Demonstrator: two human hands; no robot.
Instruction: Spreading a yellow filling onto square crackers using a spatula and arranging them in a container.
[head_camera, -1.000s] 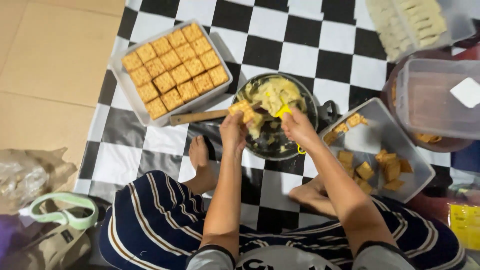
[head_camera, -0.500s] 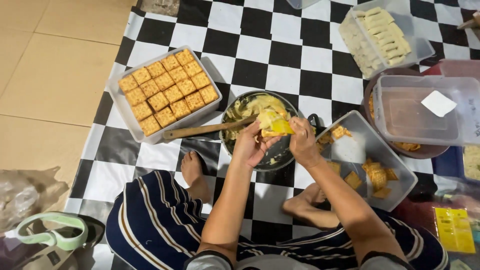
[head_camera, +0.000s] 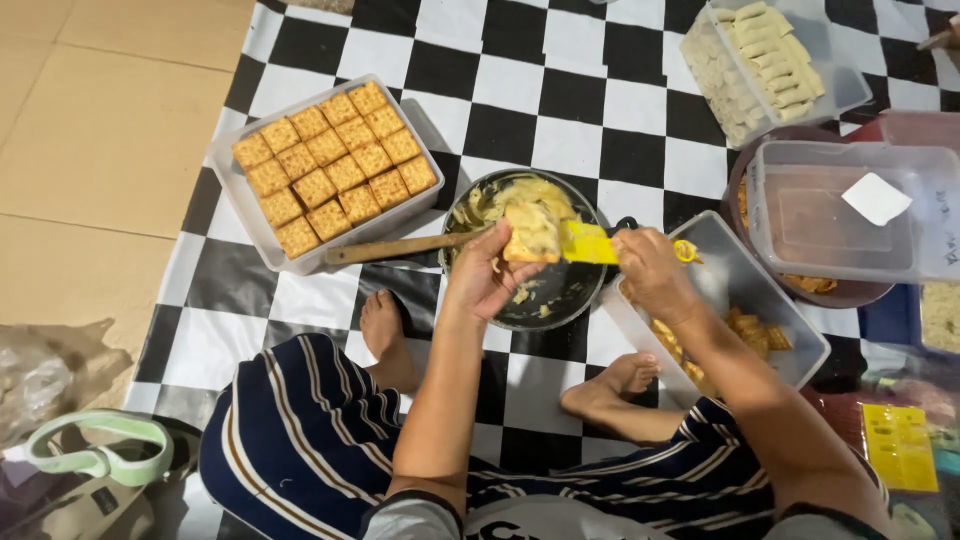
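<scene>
Sitting cross-legged on a black-and-white checked mat (head_camera: 560, 140) on the floor, a person holds a cracker (head_camera: 532, 233) over a dark pan (head_camera: 560, 300). Compared with half a second earlier, the yellow spatula (head_camera: 592, 243) has come clear of the cracker and now shows as a flat blade at its right edge, where before it was bunched between the two hands. The wooden spoon (head_camera: 400, 249) resting in the pan and the tray of crackers (head_camera: 330, 165) to its left have stayed put.

The pale filling (head_camera: 520, 192) in the pan is partly hidden behind the cracker and left hand. The clear tub (head_camera: 850, 215) at right runs off the frame, and what lies in the bin (head_camera: 760, 300) under the right wrist is hard to make out.

The left hand (head_camera: 485, 280) is raised palm up, fingers curled and pinching the cracker from below. The right hand (head_camera: 650, 272) is closed around the spatula's handle, knuckles up, wrist bent inward.
</scene>
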